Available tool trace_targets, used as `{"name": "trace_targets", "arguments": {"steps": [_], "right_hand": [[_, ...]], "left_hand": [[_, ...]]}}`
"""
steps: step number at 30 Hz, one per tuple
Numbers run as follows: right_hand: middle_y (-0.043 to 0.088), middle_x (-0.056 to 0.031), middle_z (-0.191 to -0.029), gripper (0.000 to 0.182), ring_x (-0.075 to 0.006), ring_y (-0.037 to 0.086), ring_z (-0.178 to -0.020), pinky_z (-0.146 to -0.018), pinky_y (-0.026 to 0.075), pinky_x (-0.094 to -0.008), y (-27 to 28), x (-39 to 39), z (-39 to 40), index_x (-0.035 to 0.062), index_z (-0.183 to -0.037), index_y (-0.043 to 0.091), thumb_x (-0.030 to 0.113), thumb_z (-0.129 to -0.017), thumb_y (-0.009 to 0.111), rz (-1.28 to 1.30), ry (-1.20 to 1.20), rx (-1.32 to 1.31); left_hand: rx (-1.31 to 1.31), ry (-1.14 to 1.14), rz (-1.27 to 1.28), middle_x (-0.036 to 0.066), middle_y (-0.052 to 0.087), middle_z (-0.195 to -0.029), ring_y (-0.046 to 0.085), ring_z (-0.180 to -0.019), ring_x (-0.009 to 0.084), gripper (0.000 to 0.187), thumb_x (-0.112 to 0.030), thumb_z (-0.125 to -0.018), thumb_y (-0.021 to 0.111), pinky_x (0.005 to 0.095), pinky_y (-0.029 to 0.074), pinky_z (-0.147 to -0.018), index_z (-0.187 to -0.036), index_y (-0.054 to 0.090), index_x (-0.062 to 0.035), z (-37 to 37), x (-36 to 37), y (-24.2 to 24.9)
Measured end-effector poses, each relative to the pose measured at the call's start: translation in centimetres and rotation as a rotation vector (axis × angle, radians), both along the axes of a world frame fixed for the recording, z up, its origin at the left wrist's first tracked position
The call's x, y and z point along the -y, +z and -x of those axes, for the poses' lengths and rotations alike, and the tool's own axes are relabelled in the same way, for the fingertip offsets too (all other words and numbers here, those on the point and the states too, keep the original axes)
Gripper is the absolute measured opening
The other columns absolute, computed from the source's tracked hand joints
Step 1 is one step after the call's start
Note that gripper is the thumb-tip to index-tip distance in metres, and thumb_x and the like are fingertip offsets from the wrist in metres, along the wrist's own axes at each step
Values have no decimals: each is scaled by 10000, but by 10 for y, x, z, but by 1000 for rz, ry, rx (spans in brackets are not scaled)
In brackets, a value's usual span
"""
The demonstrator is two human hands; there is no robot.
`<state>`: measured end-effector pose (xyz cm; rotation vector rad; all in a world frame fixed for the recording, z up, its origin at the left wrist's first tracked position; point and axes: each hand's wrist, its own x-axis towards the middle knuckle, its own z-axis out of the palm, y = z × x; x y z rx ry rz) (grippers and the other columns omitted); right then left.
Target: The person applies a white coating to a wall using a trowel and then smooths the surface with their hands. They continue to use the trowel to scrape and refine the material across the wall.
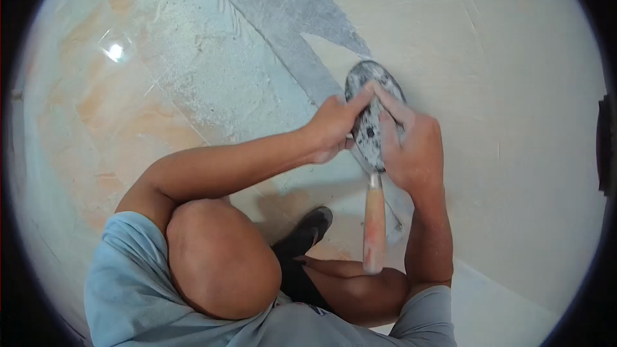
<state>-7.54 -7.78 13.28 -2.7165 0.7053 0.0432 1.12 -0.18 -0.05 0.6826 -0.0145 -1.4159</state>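
A trowel (369, 132) is held between my hands in front of my knees. Its oval blade is dark with white, plaster-like specks, and the wooden handle (374, 234) points down toward my body. My left hand (334, 125) grips the blade's left edge, thumb on top and fingers curled underneath. From the right, my right hand (411, 144) holds the other edge, with its thumb and index finger over the speckled face. White dust coats the fingers of my right hand. The undersides of both grips are hidden.
A pale smooth surface (501, 77) spreads at the right, meeting a grey patch (289, 19) at the top. To the left lie glossy, orange-marked floor tiles (122, 128) with white dust and crumbs. My bent knee (222, 257) and a dark shoe (312, 228) are close below my hands.
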Motion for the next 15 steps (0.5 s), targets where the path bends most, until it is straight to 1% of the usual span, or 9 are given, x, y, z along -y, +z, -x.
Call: {"name": "trace_targets", "arguments": {"steps": [3, 5, 7, 8, 9, 11, 12, 13, 15], "right_hand": [[683, -294, -971, 397, -480, 661, -887, -805, 533, -502, 1, 0, -3, 125, -1339, 688, 112, -964, 559, 16, 11, 9], [677, -300, -937, 392, -478, 660, -861, -782, 527, -508, -5, 5, 7, 131, -1333, 694, 122, -965, 560, 23, 55, 59], [679, -285, -916, 387, -479, 656, -843, -767, 521, -516, -5, 3, 6, 150, -1333, 696, 141, -970, 561, -22, 95, 184], [684, -276, -903, 392, -477, 656, -834, -759, 527, -514, -1, 3, 1, 153, -1340, 693, 147, -973, 554, 25, 39, 9], [684, -276, -903, 392, -477, 656, -834, -759, 527, -514, 3, -2, -2, 153, -1340, 693, 147, -973, 554, 24, 28, -1], [685, -275, -885, 397, -475, 659, -818, -749, 533, -508, 6, -6, -13, 159, -1343, 693, 140, -972, 552, 89, -51, -149], [688, -270, -881, 396, -471, 660, -789, -734, 536, -500, 1, 2, -3, 164, -1338, 697, 143, -971, 552, 116, 67, -19], [688, -270, -881, 396, -471, 660, -789, -734, 536, -500, 5, 1, 3, 164, -1338, 697, 143, -971, 552, 115, 68, -16], [695, -257, -890, 393, -479, 656, -791, -758, 533, -515, 12, 0, 9, 166, -1339, 694, 158, -971, 556, 8, 26, 89]], "left_hand": [[-68, 30, 54, 22, 681, -1045, 674, -906, 123, 508, -567, -1061, 508, 354, 579, -713, -1210, 608, -92, 6, 0, 8], [8, 12, -47, 29, 688, -1026, 673, -883, 124, 541, -582, -1053, 512, 353, 576, -702, -1211, 612, -75, 9, -3, 17], [-57, 34, -18, 43, 695, -1016, 676, -863, 128, 575, -595, -1047, 513, 333, 575, -680, -1217, 615, -55, 7, -2, 18], [-36, 22, 1, 47, 697, -1022, 677, -875, 133, 582, -599, -1047, 510, 335, 581, -696, -1220, 618, -54, 5, -1, 6], [-15, 4, 20, 51, 699, -1028, 679, -887, 139, 590, -604, -1047, 507, 338, 587, -711, -1224, 622, -53, 4, -1, 1], [-44, 25, 1, 48, 700, -1021, 685, -902, 144, 598, -610, -1045, 506, 346, 598, -734, -1206, 630, -48, 4, 3, -1], [-56, 47, 10, 48, 701, -1020, 689, -908, 144, 598, -610, -1045, 508, 351, 601, -738, -1204, 631, -47, 6, 0, 8], [25, -24, 21, 58, 699, -1059, 695, -933, 149, 600, -606, -1045, 511, 365, 607, -751, -1232, 615, -45, 4, -2, 10], [-56, -56, 67, 67, 692, -1115, 698, -961, 159, 611, -608, -1044, 510, 383, 609, -769, -1273, 597, -48, 6, -6, 26]]}}
